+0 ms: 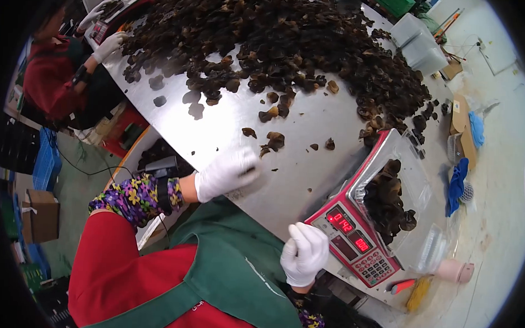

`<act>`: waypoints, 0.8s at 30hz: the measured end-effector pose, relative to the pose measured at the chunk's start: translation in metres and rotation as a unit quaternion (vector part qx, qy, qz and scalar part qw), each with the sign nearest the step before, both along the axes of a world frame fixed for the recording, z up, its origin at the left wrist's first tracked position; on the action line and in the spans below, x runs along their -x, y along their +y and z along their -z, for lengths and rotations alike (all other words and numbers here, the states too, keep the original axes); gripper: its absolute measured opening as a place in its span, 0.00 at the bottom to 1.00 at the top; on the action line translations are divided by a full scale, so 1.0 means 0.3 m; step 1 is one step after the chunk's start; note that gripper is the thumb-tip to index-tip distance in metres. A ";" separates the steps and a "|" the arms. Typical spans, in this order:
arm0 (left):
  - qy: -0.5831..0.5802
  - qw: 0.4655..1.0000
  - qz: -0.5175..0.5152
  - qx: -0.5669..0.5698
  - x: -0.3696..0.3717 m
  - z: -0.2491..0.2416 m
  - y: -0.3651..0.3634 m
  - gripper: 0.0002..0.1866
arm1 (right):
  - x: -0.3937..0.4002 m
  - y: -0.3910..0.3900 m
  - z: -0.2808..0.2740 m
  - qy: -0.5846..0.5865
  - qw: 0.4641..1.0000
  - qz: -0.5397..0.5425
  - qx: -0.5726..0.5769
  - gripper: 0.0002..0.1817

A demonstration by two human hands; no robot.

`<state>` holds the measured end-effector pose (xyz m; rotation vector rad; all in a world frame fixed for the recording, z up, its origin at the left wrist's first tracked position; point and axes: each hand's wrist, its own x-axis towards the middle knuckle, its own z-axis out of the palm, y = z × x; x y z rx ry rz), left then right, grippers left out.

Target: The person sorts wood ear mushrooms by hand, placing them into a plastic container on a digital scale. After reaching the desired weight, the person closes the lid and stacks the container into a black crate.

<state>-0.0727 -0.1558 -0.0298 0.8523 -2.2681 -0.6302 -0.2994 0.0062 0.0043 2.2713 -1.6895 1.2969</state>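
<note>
My left hand (230,172), in a white glove, is over the table's near edge with its fingers curled. A dark spot shows by the fingertips, but I cannot make out what it is. Closed in a loose fist, my right hand (304,255) is beside the red scale (335,221), with nothing visible sticking out of it. On the scale lies a clear plastic bag or tray holding dark brown wood ear mushrooms (385,200); the red display reads 0142. Loose mushroom pieces (275,141) lie on the metal table (217,128) beyond my left hand.
A large heap of dark mushrooms (267,37) covers the far table. At left, a co-worker in red has gloved hands (109,47) near another scale. Clear plastic containers (420,45), a blue cloth (457,185), a red-handled tool (403,286) and a yellow brush (418,294) are to the right.
</note>
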 end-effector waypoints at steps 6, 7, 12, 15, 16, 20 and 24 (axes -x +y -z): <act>-0.080 0.991 -0.102 0.021 0.070 -0.153 -0.209 0.12 | -0.020 -0.007 0.139 0.013 0.999 -0.009 -0.038 0.16; -0.152 0.986 -0.066 0.008 0.079 -0.141 -0.240 0.12 | -0.023 -0.007 0.147 0.012 0.999 -0.013 -0.038 0.15; -0.172 0.982 -0.050 -0.064 0.117 -0.118 -0.284 0.11 | -0.027 -0.006 0.168 -0.034 0.998 -0.011 -0.052 0.16; -0.105 0.982 -0.027 -0.156 0.109 -0.178 -0.250 0.10 | -0.027 -0.006 0.169 -0.039 0.997 -0.015 -0.058 0.16; -0.060 0.981 -0.023 -0.183 0.100 -0.180 -0.243 0.10 | -0.026 -0.006 0.172 -0.040 0.997 -0.012 -0.058 0.16; -0.194 0.980 0.020 0.042 0.071 -0.174 -0.220 0.07 | -0.032 -0.012 0.175 -0.029 0.998 -0.021 -0.050 0.17; -0.024 0.993 0.057 -0.104 0.119 -0.243 -0.218 0.08 | -0.026 0.002 0.178 -0.033 0.998 -0.013 -0.054 0.18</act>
